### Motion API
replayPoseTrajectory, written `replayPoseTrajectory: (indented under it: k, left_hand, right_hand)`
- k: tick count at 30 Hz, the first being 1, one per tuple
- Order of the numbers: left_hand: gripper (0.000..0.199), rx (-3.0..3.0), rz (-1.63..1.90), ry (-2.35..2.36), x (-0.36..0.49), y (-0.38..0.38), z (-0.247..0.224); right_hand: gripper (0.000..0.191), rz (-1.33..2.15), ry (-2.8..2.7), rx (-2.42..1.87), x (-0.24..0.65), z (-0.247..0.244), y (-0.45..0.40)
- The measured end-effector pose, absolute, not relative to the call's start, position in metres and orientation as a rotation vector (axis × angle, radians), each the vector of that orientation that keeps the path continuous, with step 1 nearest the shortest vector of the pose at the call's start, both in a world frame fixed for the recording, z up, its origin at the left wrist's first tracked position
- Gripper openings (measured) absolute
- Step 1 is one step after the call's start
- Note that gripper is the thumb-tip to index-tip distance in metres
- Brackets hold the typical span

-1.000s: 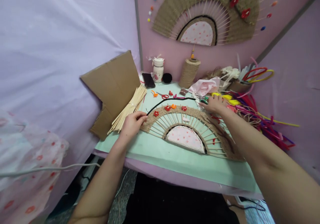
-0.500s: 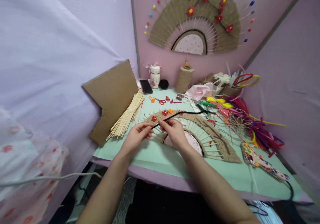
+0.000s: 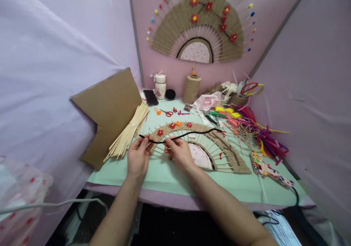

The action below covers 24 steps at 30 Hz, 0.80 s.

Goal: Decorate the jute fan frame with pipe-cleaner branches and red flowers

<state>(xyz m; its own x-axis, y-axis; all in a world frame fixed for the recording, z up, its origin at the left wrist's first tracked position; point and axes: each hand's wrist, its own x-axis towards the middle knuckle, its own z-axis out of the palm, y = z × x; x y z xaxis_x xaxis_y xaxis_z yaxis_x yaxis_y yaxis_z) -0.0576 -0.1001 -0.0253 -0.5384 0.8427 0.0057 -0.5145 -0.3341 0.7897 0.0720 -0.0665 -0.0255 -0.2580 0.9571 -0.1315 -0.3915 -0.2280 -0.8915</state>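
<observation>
A black pipe cleaner [image 3: 189, 133] is stretched between my hands, its long end curving off to the right over the fan. Near its left end, my left hand [image 3: 139, 154] pinches it between thumb and fingers. My right hand [image 3: 179, 152] grips it farther along, also in a pinch. Beneath lies a half-round fan [image 3: 233, 151] of twine woven on thin sticks, with small red flowers [image 3: 160, 132] and an orange flower [image 3: 178, 123] on its upper left rim. The dotted pink half-circle [image 3: 201, 156] at its middle is partly hidden by my right hand.
Left stand a bundle of sticks [image 3: 128, 130] and a cardboard piece [image 3: 109, 103]. Behind are red scissors [image 3: 168, 113], a twine spool [image 3: 191, 88] and a bottle [image 3: 160, 86]. Colourful pipe cleaners [image 3: 270, 143] and a floral-patterned glue gun [image 3: 270, 170] lie right. A finished fan [image 3: 170, 30] hangs above.
My hands have moved apart along the pipe cleaner, so more of its left end shows. It now lies flatter and more level. The camera view has shifted to the right.
</observation>
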Motion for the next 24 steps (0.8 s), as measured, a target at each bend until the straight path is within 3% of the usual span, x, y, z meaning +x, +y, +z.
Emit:
replayPoseTrajectory:
  k: [6,24]
  left_hand:
    - [0.037,0.415,1.954,1.003,-0.059,-0.091,-0.023]
    - [0.034,0.792,1.737,1.200,-0.054,-0.093,-0.039]
  right_hand:
    - [0.043,1.662,-0.956,-0.811,0.075,-0.028,-0.063]
    - [0.036,1.507,-1.324,-0.908,0.086,-0.024,-0.061]
